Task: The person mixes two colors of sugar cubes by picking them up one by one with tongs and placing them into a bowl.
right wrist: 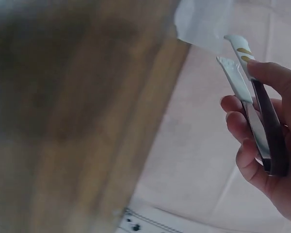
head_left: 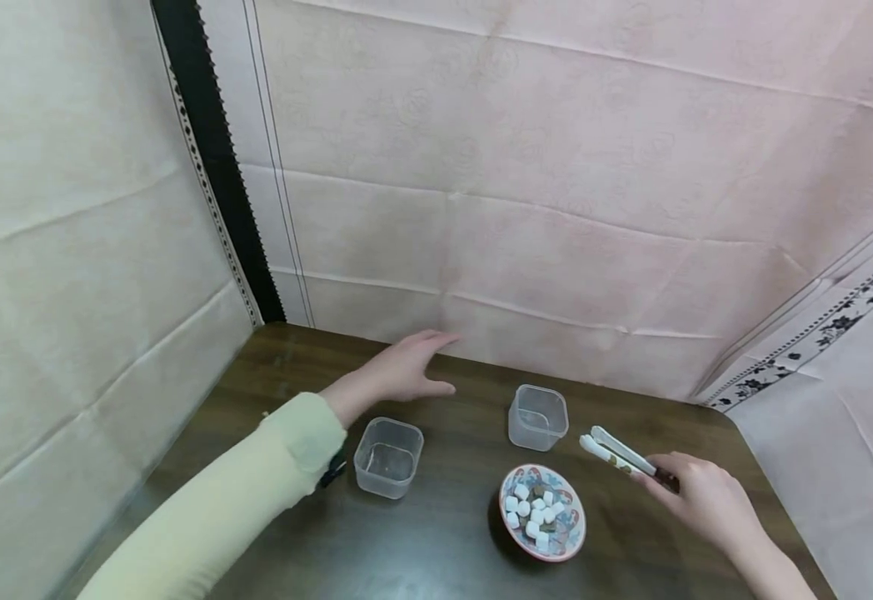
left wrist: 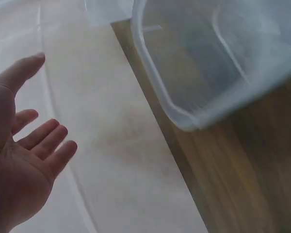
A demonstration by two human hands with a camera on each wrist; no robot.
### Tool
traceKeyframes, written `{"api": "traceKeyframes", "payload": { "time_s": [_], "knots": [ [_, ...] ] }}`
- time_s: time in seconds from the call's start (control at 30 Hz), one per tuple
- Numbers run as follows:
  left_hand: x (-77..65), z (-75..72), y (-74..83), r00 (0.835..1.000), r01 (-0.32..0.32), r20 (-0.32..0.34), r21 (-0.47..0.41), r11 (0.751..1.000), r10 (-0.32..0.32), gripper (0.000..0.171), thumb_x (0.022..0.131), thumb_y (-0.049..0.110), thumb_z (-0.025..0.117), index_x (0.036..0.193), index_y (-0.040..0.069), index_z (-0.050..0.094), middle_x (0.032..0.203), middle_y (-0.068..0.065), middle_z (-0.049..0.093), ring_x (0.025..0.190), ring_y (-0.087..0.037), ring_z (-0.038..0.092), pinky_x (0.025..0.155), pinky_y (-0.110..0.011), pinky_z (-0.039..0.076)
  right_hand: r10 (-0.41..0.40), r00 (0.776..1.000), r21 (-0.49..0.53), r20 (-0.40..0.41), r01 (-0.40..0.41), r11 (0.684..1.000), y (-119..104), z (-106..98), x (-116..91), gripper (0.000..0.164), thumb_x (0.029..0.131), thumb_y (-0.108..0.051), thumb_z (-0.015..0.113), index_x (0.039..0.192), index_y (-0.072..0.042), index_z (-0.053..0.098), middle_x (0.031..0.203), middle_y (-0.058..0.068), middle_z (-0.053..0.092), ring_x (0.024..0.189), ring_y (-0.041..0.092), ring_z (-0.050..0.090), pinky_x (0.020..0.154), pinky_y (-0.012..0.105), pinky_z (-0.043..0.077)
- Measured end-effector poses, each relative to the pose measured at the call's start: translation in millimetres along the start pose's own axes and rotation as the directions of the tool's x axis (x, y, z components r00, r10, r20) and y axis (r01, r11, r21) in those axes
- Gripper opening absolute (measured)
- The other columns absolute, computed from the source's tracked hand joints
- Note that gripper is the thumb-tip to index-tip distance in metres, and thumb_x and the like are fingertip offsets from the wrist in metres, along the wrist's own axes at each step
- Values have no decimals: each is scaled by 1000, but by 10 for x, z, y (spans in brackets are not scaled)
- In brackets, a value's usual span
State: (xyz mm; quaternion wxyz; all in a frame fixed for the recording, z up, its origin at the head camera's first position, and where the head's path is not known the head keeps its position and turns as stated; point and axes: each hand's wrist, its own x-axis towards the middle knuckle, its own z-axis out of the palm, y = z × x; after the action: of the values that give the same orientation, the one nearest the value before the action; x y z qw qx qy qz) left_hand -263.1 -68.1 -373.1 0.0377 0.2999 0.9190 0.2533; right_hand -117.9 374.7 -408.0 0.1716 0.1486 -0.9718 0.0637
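Observation:
In the head view, my left hand [head_left: 406, 367] hovers above the far part of the table, fingers straight and thumb spread, holding nothing. Behind its wrist, and apart from it, stands a clear square plastic container [head_left: 387, 458]. My right hand [head_left: 706, 496] grips a pair of small tongs [head_left: 612, 454] with white tips and dark handles, pointed left. Their two arms stand slightly apart with nothing between the tips, as the right wrist view also shows. A patterned bowl [head_left: 573, 537] with several small white cubes [head_left: 534, 529] sits to the left of the right hand.
A second clear container [head_left: 537, 417] stands behind the bowl, left of the tongs. The dark wooden table [head_left: 436, 550] meets pale cloth [head_left: 556, 250] hung at its back and at both sides.

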Motion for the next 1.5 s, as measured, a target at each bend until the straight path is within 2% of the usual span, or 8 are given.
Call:
{"api": "traceKeyframes", "payload": {
  "time_s": [0.23, 0.5, 0.67, 0.83, 1.0, 1.17, 1.37, 1.5],
  "knots": [
    [-539, -108, -378, 988, 110, -110, 6, 994, -109, 83, 97, 38, 80, 166, 15, 39, 165, -19, 44, 147, -42, 48, 115, -62, 46, 68, 998, 10, 9, -68, 998, -9, 294, -167, 23, 88, -30, 88, 81, -28, 66, 69, -18, 47, 59, 5, 41, 51, 32, 33],
    [-1012, -29, -713, 955, 229, -212, 84, 970, -207, 83, 97, 34, 81, 165, 11, 39, 161, -26, 45, 138, -49, 54, 100, -67, 55, 123, 992, -4, 20, -123, 992, -62, 495, -351, 29, 88, -28, 88, 77, -23, 61, 68, -10, 47, 58, 12, 42, 48, 38, 34],
    [-1256, 55, -851, 944, 255, -249, 128, 958, -218, 85, 94, 32, 83, 163, 6, 41, 160, -28, 45, 138, -51, 53, 100, -67, 54, 137, 990, -3, 27, -137, 991, -143, 620, -405, 27, 88, -28, 88, 78, -20, 64, 69, -6, 54, 57, 16, 47, 48, 42, 38],
    [-1501, 148, -894, 941, 263, -257, 137, 955, -222, 88, 91, 32, 86, 161, 1, 43, 158, -31, 46, 136, -54, 53, 101, -68, 53, 96, 995, 4, -37, -96, 995, -241, 709, -441, 32, 83, -23, 91, 75, -18, 61, 67, -7, 49, 55, 16, 45, 47, 41, 38],
    [-1629, 215, -918, 939, 276, -254, 146, 950, -234, 91, 89, 33, 88, 161, 0, 42, 158, -33, 45, 138, -55, 52, 110, -69, 46, 68, 996, 3, -61, -68, 998, -310, 734, -418, 42, 82, -20, 92, 70, -19, 52, 65, -7, 43, 53, 16, 42, 46, 41, 37],
    [-1681, 272, -908, 944, 270, -243, 168, 948, -225, 92, 88, 35, 89, 160, -1, 43, 157, -33, 46, 141, -53, 49, 118, -68, 38, 49, 997, 18, -51, -48, 999, -332, 768, -374, 41, 81, -19, 92, 70, -17, 52, 64, -6, 44, 54, 15, 43, 47, 41, 39],
    [-1725, 329, -908, 945, 271, -236, 170, 948, -227, 92, 89, 37, 88, 160, 0, 44, 157, -32, 48, 143, -52, 48, 119, -68, 37, 96, 995, 41, 33, -97, 994, -359, 793, -337, 41, 86, -22, 89, 71, -16, 52, 66, -5, 46, 56, 16, 45, 49, 41, 41],
    [-1746, 352, -903, 942, 285, -230, 165, 944, -244, 91, 89, 39, 88, 160, 1, 45, 157, -31, 48, 143, -52, 47, 119, -69, 37, 113, 993, 38, 43, -115, 993, -367, 797, -329, 40, 85, -20, 90, 72, -14, 53, 65, -3, 48, 55, 18, 47, 48, 42, 42]
  ]
}}
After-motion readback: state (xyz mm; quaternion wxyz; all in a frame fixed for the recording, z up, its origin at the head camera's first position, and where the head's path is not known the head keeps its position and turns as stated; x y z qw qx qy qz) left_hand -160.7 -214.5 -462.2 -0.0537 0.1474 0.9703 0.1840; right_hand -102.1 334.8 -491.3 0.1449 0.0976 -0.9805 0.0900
